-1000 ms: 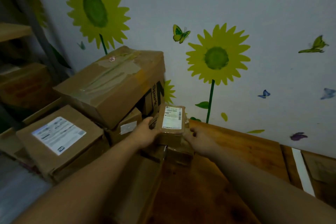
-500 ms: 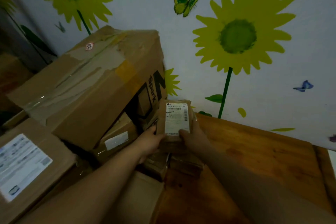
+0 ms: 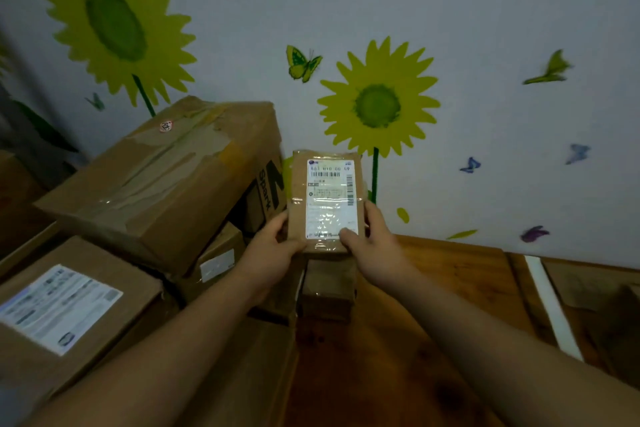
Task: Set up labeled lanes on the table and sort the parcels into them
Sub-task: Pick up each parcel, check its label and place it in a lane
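Now I hold the small parcel up above the left end of the counter, its long side pointing up. My left hand grips its left edge, my right hand its right edge.

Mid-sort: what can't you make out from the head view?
Head view only:
- held parcel: label print too small, tape glare on its lower half.
- small boxes below it: tops hidden by the parcel, left hand and right hand.
- left box: label blurred, cut by the left edge.
- white strip on the table: any lane writing too dim.
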Motion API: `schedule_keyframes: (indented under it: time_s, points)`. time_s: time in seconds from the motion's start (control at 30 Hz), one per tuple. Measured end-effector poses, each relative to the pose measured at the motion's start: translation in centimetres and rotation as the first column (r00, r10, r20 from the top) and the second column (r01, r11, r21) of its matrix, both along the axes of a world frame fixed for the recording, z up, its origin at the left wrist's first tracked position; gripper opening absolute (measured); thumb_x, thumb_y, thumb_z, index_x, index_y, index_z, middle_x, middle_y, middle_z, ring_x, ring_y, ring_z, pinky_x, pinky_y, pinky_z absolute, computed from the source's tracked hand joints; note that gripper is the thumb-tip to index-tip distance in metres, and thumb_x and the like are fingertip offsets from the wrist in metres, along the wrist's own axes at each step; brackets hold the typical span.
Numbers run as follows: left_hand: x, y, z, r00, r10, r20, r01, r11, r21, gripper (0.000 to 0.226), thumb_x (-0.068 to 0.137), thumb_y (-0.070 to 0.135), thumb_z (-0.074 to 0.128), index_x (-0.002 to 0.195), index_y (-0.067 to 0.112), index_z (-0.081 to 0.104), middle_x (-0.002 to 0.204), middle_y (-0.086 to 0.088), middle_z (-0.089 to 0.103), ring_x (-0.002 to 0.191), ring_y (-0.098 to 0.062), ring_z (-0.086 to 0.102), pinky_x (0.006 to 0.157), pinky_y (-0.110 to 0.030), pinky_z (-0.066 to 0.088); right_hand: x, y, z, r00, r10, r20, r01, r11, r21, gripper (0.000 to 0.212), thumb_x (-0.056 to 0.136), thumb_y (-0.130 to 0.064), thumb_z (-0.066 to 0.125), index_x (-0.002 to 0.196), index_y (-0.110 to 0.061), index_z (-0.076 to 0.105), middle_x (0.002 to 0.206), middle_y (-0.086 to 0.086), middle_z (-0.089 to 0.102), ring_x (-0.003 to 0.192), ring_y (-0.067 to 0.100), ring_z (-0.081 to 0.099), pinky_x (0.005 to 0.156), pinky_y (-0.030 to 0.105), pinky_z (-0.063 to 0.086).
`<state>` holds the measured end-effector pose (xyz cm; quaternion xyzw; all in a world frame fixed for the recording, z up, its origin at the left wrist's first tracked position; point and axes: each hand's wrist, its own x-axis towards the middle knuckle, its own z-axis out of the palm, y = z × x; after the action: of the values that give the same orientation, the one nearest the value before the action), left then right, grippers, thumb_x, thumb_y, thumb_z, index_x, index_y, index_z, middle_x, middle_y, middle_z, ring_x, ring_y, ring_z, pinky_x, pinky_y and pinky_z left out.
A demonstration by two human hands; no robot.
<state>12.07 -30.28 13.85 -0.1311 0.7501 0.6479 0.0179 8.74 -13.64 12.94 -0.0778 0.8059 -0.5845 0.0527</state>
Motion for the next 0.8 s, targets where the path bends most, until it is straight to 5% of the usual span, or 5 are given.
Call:
schedule_keyframes:
  time_s: [0.13, 0.33, 0.5, 0.67, 0.8]
  points:
    - [4.2, 1.9, 2.3, 0.994, -0.052, -0.1, 0.058, 0.997, 0.058, 0.06, 0.089, 0.003, 0.058, 0.141, 0.027, 0.038, 0.112, 0.007, 0.057, 0.105, -0.016, 0.058, 0.087, -0.032, 0.052, 5.1, 2.3, 2.2, 0.995, -0.059, -0.082, 0.057, 0.998, -0.033, 0.061, 0.093, -0.017, 0.056, 0.143, -0.03, 0.024, 0.127, -0.012, 0.048, 0.119, 0.012, 0.049, 0.099, 0.039, 0.048]
    - [11.5, 5.3, 3.8, 0.964, -0.175, -0.202, 0.189, 0.981, 0.049, 0.061, 0.086, -0.002, 0.06, 0.139, 0.022, 0.039, 0.127, 0.002, 0.056, 0.11, -0.012, 0.057, 0.093, -0.03, 0.049, 14.4, 6.1, 4.2, 0.98, -0.157, -0.123, 0.152, 0.987, -0.044, 0.066, 0.092, -0.013, 0.058, 0.142, -0.034, 0.02, 0.139, -0.003, 0.045, 0.126, 0.017, 0.046, 0.098, 0.045, 0.05]
    - [15.9, 9.9, 4.6, 0.925, -0.301, -0.232, 0.32, 0.946, 0.048, 0.062, 0.085, -0.006, 0.06, 0.139, 0.014, 0.039, 0.127, 0.001, 0.053, 0.094, 0.002, 0.056, 0.07, -0.008, 0.05, 20.7, 10.5, 4.7, 0.95, -0.282, -0.134, 0.286, 0.958, 0.011, 0.067, 0.09, -0.02, 0.059, 0.139, -0.041, 0.02, 0.133, -0.011, 0.049, 0.121, 0.015, 0.05, 0.096, 0.042, 0.051]
    - [18.6, 15.2, 4.8, 0.872, -0.45, -0.191, 0.465, 0.885, 0.037, 0.064, 0.086, -0.004, 0.06, 0.141, 0.019, 0.037, 0.138, -0.001, 0.049, 0.113, -0.012, 0.052, 0.093, -0.027, 0.048, 25.9, 15.8, 5.0, 0.913, -0.394, -0.109, 0.4, 0.916, 0.042, 0.069, 0.092, -0.021, 0.059, 0.145, -0.035, 0.016, 0.139, -0.006, 0.047, 0.117, 0.01, 0.048, 0.098, 0.036, 0.048]
    - [20.6, 20.7, 4.5, 0.809, -0.559, -0.183, 0.57, 0.821, 0.01, 0.063, 0.086, -0.003, 0.06, 0.14, 0.02, 0.037, 0.13, 0.004, 0.051, 0.095, 0.001, 0.054, 0.076, -0.013, 0.05, 29.9, 20.7, 4.7, 0.868, -0.492, -0.072, 0.496, 0.867, 0.048, 0.07, 0.091, -0.026, 0.059, 0.145, -0.038, 0.016, 0.139, -0.007, 0.047, 0.124, 0.017, 0.05, 0.102, 0.045, 0.045]
